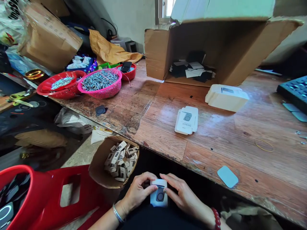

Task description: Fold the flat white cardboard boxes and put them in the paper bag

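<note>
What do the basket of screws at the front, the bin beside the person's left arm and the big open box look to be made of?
Pink basket: glossy plastic, judging by its shine and moulded wall.
Red bin: probably smooth plastic, from its even colour and rounded rim.
Open box: matt brown cardboard, with torn edges and folded flaps.

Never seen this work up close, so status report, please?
Left hand and right hand both on small printed box. Carton of small boxes beside left hand. Nothing visibly blocking.
</note>
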A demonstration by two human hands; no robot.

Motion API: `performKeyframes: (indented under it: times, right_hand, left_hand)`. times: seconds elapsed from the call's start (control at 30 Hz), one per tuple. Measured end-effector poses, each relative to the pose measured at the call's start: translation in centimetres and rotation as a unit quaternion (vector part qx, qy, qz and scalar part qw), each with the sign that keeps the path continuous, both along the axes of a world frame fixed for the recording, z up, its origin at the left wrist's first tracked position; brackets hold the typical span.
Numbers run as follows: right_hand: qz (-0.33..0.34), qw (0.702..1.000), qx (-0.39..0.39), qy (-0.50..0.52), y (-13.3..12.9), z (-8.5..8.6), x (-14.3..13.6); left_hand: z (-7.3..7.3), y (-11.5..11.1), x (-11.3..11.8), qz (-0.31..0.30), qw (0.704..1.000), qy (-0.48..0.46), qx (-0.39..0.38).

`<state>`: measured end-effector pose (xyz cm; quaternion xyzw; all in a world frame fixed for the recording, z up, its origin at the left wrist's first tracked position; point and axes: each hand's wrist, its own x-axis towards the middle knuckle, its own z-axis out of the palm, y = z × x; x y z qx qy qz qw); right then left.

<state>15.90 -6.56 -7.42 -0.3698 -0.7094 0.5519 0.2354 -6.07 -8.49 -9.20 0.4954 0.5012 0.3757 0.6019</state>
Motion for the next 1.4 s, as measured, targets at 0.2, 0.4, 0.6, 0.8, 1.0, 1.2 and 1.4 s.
performKeyframes:
  times: [0.2,0.4,0.6,0.8,1.0,1.2,1.4]
  right_hand:
    - [-0.131,0.987,-0.093,0.025,-0.6,-0.6,-1.1]
    - [-0.140,0.982,-0.124,0.012,-0.5,-0.8,-1.1]
    - [-0.198,0.964,-0.152,0.089,0.3,0.4,-1.3]
    - [-0.236,0.964,-0.048,0.113,1.3,2.4,-1.8]
    - [-0.133,0.988,0.049,0.061,2.6,4.6,-2.0]
    - [-0.103,0.990,0.049,0.077,3.9,5.5,-1.8]
    - [-0.101,0.991,0.058,0.068,4.2,5.8,-1.5]
  left_hand:
    - [-0.4,0.0,0.9,0.034,0.997,-0.046,-0.046]
    - [-0.6,-0.4,1.4,0.025,0.990,-0.099,-0.094]
    - [0.9,0.6,2.0,0.050,0.981,-0.147,-0.117]
    - [3.9,1.3,2.5,-0.061,0.920,-0.286,-0.263]
    - [4.9,1.5,2.7,-0.071,0.915,-0.269,-0.292]
    - [5.5,2.3,2.7,-0.079,0.933,-0.234,-0.262]
    - [5.4,2.6,3.3,-0.084,0.938,-0.220,-0.253]
